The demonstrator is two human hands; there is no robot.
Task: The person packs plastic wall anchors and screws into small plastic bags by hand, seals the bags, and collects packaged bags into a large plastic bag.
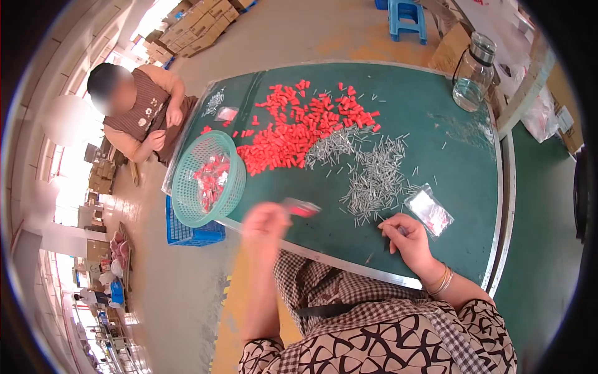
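My left hand (266, 221), smeared by motion, is at the table's near edge beside the basket. Its fingers are closed on a small clear plastic bag (302, 208) with something red inside. My right hand (408, 240) rests on the table with curled fingers; what they pinch, if anything, is hidden. Just beyond it spreads a pile of small grey metal screws or nails (374, 181). Many red plastic plugs or sleeves (286, 140) lie heaped farther left. Beside my right hand lies a clear bag (428, 210) with a white label and small reddish pieces.
A green mesh basket (235, 181) holding filled bags overhangs the green table's (436, 93) left edge, above a blue crate (187, 232). A glass bottle (473, 75) stands at the far right corner. A co-worker (146, 112) sits at the left end, near more metal pieces (213, 101).
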